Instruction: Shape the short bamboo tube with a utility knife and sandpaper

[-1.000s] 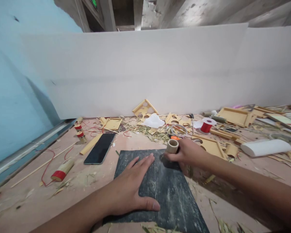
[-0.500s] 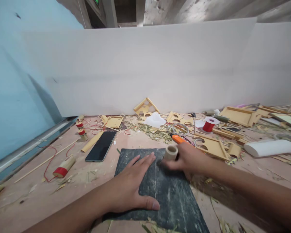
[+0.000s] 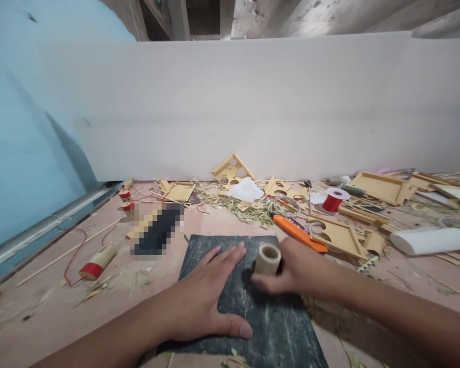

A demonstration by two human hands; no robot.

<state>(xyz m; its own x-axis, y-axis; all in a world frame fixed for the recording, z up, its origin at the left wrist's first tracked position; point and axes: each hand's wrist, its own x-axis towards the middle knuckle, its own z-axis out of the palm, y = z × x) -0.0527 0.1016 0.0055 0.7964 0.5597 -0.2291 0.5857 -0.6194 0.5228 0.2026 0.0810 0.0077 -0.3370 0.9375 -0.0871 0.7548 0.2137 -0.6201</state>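
A dark, worn sheet, perhaps sandpaper [image 3: 268,327], lies flat on the table in front of me. My left hand [image 3: 210,296] rests on its left part, fingers stretched out and thumb spread. On the sheet's right side, my right hand [image 3: 281,271] is wrapped round a short bamboo tube [image 3: 267,259]. The tube stands upright, its hollow end facing up and its lower end against the sheet. Just beyond the right hand lies an orange utility knife [image 3: 299,232].
Bamboo shavings [image 3: 249,212] and crumpled white paper [image 3: 246,189] lie at the back. On the right are a red thread spool [image 3: 334,199], thin wooden frames [image 3: 339,235] and a white roll [image 3: 431,237]. A red-banded bamboo piece [image 3: 98,261] and a pixelated dark patch [image 3: 159,230] are on the left.
My right hand has brought the bamboo tube slightly nearer to me along the sheet, leaving more of the orange knife in sight. My left hand stays in place.
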